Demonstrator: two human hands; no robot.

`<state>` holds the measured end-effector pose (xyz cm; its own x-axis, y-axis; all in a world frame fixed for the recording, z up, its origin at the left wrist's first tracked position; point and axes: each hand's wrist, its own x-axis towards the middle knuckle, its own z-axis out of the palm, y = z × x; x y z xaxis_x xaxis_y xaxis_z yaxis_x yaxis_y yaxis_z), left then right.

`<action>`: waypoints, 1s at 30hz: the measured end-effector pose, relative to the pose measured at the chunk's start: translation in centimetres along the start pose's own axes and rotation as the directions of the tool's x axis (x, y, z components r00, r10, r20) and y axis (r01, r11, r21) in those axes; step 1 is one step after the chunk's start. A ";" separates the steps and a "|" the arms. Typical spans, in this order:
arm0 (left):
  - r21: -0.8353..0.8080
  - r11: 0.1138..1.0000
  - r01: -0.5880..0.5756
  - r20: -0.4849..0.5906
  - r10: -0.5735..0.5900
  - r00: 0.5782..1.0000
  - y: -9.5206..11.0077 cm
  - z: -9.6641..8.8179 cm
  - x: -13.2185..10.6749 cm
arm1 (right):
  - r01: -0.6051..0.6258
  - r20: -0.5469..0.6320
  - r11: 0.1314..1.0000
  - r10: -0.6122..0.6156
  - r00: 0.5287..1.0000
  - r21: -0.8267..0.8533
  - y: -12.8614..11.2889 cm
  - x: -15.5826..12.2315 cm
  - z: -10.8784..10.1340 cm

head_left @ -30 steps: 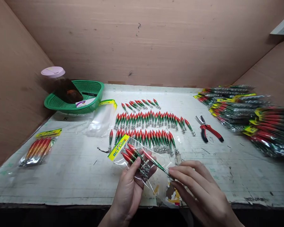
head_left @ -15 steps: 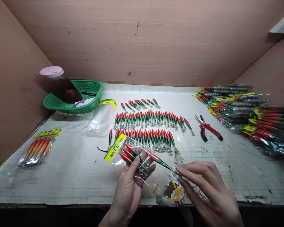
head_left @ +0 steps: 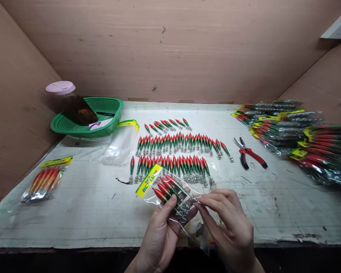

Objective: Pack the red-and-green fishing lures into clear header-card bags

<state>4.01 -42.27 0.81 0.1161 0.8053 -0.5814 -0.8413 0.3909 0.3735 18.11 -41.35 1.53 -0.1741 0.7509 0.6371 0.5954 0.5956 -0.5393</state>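
Over the near edge of the desk, your left hand and right hand work the clear BCT LURE bag — left thumb and fingers clamped on it, right fingertips pinching 1 red-green squid jig by its hooked tail.

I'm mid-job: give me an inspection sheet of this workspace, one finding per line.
Surface: white table, scuffed along the front edge.
Job's things: loose red-green lures in three rows; flat bags beside the basket; filled packets at right; orange-red packet at left.
Clutter: pliers; green basket with bottle.
Hands: left hand holds a labelled clear bag; right hand pinches one lure by its hooked end.
Cables: nothing seen.
Surroundings: brownish panels; white fixture upper right.
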 end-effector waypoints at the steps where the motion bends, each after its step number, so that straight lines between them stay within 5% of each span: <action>1: -0.003 1.000 -0.002 0.001 0.002 1.000 -0.1 0.0 0.0 | 0.026 -0.016 1.000 -0.026 1.000 -0.015 -0.1 0.1 0.0; 6: -0.001 1.000 -0.010 -0.041 0.010 0.999 0.3 -0.7 -0.1 | -0.004 0.004 0.997 0.003 1.000 0.075 1.8 0.0 -1.7; 10: -0.064 0.998 0.005 0.073 0.000 0.997 1.3 -1.9 -0.1 | -0.167 -0.024 0.975 0.165 0.986 -0.144 6.9 -0.2 -3.3; 15: -0.146 0.984 0.097 0.151 -0.075 0.986 1.2 -2.3 0.6 | -0.249 0.297 0.951 0.296 0.908 -0.185 11.4 -0.2 -2.6; 24: -0.084 0.995 0.045 0.034 -0.042 0.999 0.8 -1.6 0.4 | -0.217 0.377 0.966 0.256 0.890 -0.142 12.0 0.3 -1.1; 30: -0.110 0.994 0.022 0.017 -0.020 1.000 1.1 -1.8 0.9 | -0.190 0.320 0.972 0.224 0.921 -0.134 10.2 0.4 -5.7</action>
<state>2.24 -41.97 -0.63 0.1420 0.8050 -0.5761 -0.8915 0.3570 0.2791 28.57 -36.57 -0.59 -0.2775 0.9162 0.2893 0.7175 0.3978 -0.5717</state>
